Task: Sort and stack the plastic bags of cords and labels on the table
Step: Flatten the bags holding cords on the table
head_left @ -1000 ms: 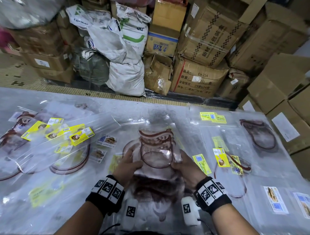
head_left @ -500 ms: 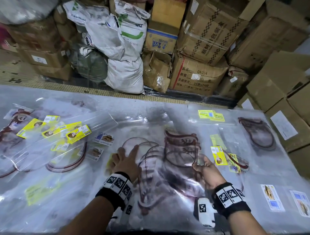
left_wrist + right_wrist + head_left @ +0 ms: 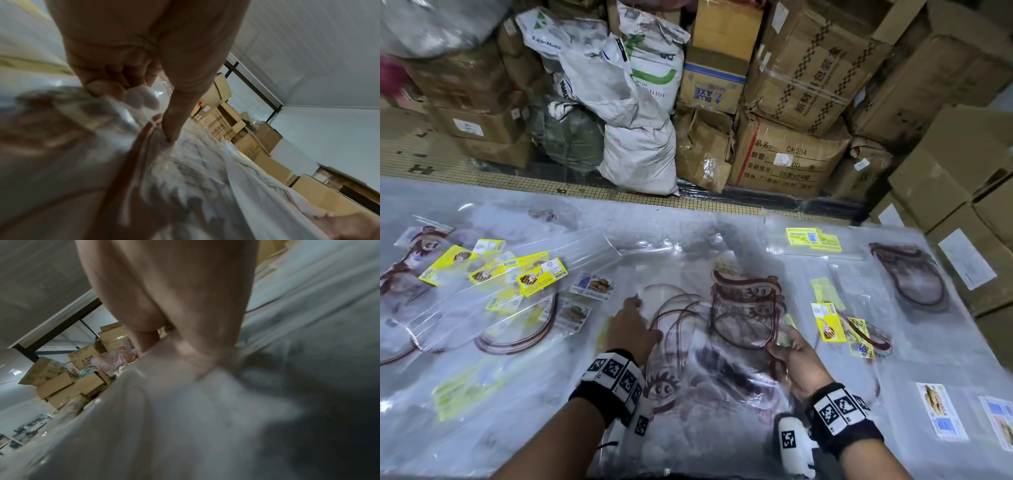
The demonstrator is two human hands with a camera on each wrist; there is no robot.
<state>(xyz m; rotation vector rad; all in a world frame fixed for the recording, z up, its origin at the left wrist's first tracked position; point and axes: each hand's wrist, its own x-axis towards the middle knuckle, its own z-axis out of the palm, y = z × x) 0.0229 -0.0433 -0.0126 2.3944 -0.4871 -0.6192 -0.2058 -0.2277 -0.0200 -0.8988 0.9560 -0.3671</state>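
Observation:
Clear plastic bags with dark red cord-like loops and labels cover the table (image 3: 688,219). My right hand (image 3: 787,349) pinches the lower right edge of a small stack of bags with dark red prints (image 3: 746,308), just right of centre; in the right wrist view the right hand (image 3: 164,344) has thumb and fingers closed on blurred film. My left hand (image 3: 631,329) rests on a bag with thin red loops (image 3: 671,315). In the left wrist view, the left hand (image 3: 156,116) has curled fingers (image 3: 115,91) under the film, and its thumb presses on top.
Bags with yellow labels (image 3: 517,274) fan out at the left. More bags lie at the right (image 3: 907,274), back right (image 3: 813,236) and near right (image 3: 938,411). White sacks (image 3: 637,154) and cardboard boxes (image 3: 791,164) stand beyond the far edge, and more boxes (image 3: 962,178) stand at the right.
A second ago both hands held the printed stack at the centre. My right hand has carried it to the right. My left hand let go, moved left onto the looped bag and gathered its fingers.

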